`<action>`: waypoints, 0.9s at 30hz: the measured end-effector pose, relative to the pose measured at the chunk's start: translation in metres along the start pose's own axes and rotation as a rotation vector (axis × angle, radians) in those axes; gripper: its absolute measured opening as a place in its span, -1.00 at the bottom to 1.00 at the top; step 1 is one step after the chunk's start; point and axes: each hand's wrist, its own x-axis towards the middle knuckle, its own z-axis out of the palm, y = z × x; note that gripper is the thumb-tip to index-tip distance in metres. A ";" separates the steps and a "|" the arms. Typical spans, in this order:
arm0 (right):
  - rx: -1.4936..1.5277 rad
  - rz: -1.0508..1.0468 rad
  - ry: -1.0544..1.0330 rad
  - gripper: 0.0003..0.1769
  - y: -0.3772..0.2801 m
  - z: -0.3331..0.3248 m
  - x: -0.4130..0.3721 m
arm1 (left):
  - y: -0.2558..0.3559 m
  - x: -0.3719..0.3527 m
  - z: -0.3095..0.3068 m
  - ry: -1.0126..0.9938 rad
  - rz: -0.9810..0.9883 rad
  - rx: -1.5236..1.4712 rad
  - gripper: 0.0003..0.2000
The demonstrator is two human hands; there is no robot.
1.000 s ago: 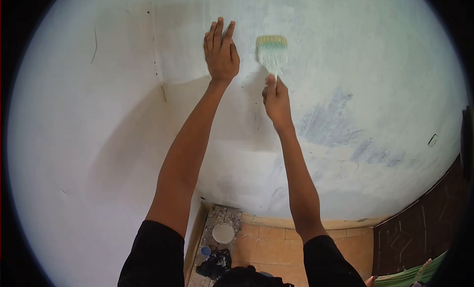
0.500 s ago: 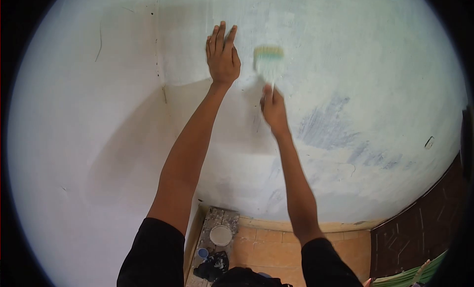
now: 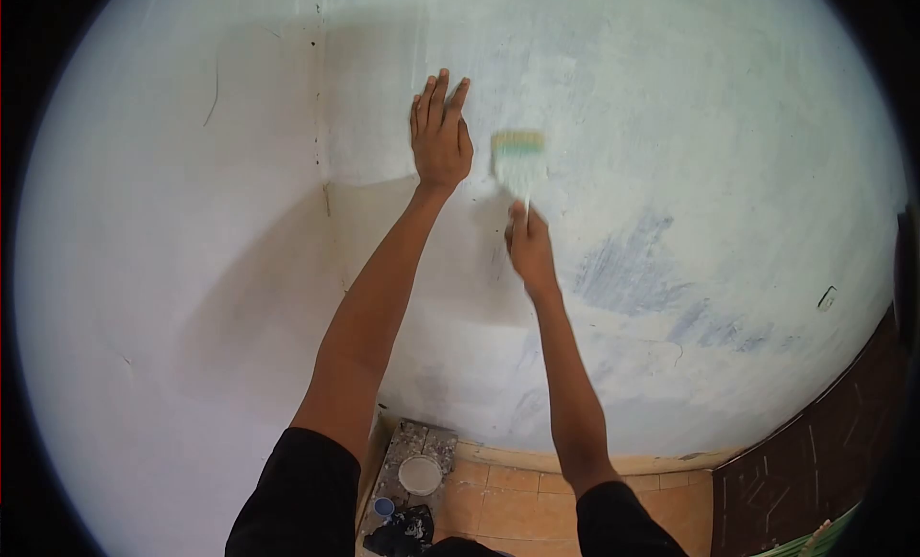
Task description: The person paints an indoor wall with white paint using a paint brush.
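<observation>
On the far wall (image 3: 728, 174), the left hand (image 3: 442, 140) seems to lie flat, wide and with nothing in it, its place on the wall much the same as a second ago. Just right of it, the right hand (image 3: 530, 246) is closed around the handle of a brush (image 3: 520, 164), which has slid a little nearer along the wall in that time; this looks like one stroke being drawn toward the person, the left hand serving as a prop. The brush is wide and flat, its bristles yellowish at the far end and greenish below, its body smeared white and slightly blurred. Whether the bristles press on the wall is hard to tell. Farther right and nearer is a bluish-grey patch (image 3: 628, 274), streaky against the paler coat. Nearest, left of the orange floor (image 3: 517, 504), are a round pale tub (image 3: 420, 476), a blue cup (image 3: 384, 506) and a crumpled black bag (image 3: 402, 533)
</observation>
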 end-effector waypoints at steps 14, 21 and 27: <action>-0.021 -0.040 -0.006 -0.49 -0.014 -0.010 0.013 | 0.000 0.003 0.002 -0.025 -0.004 0.056 -0.53; 0.054 0.056 0.023 -0.50 0.002 -0.047 -0.021 | -0.003 0.003 0.003 -0.038 0.000 0.082 -0.54; 0.192 0.191 0.056 -0.43 -0.027 -0.079 0.026 | 0.005 0.002 -0.002 -0.041 -0.017 0.060 -0.54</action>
